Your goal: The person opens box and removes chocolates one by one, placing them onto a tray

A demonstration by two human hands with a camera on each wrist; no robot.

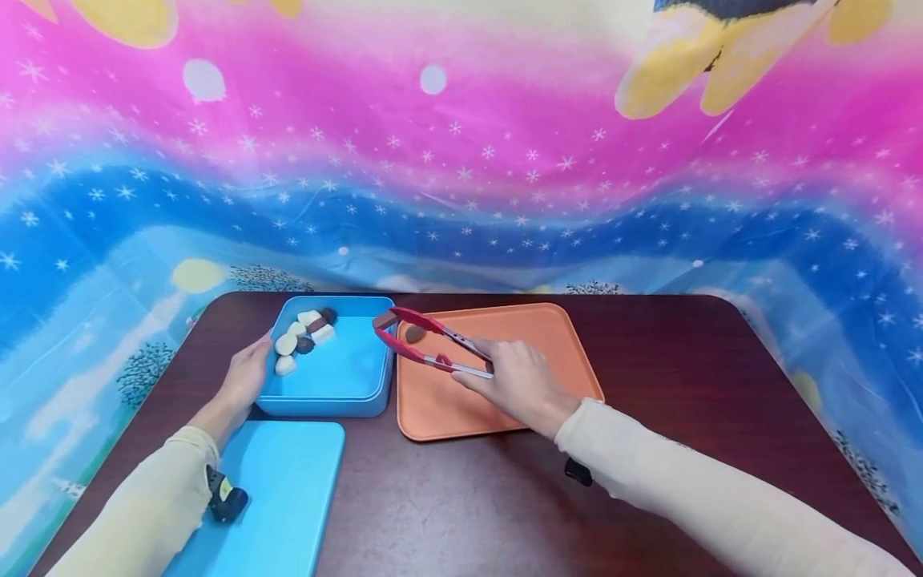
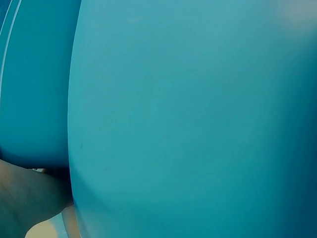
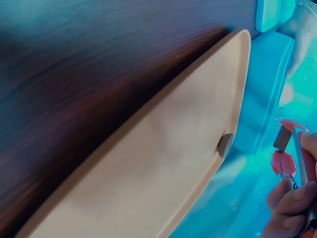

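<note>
My right hand grips red-tipped metal tongs. Between the tong heads is a small brown block, above the right rim of the blue box. My left hand lies along the box's left outer wall, touching it. Inside the box, several white pieces and dark brown pieces lie toward the left and back. One rounded brown piece sits on the orange tray, near its back left corner. The left wrist view mostly shows blue surfaces, with part of the left hand at lower left.
A flat light-blue lid lies in front of the box, partly under the left forearm. The tray stands right beside the box on a dark wooden table. A patterned cloth hangs behind and around the table.
</note>
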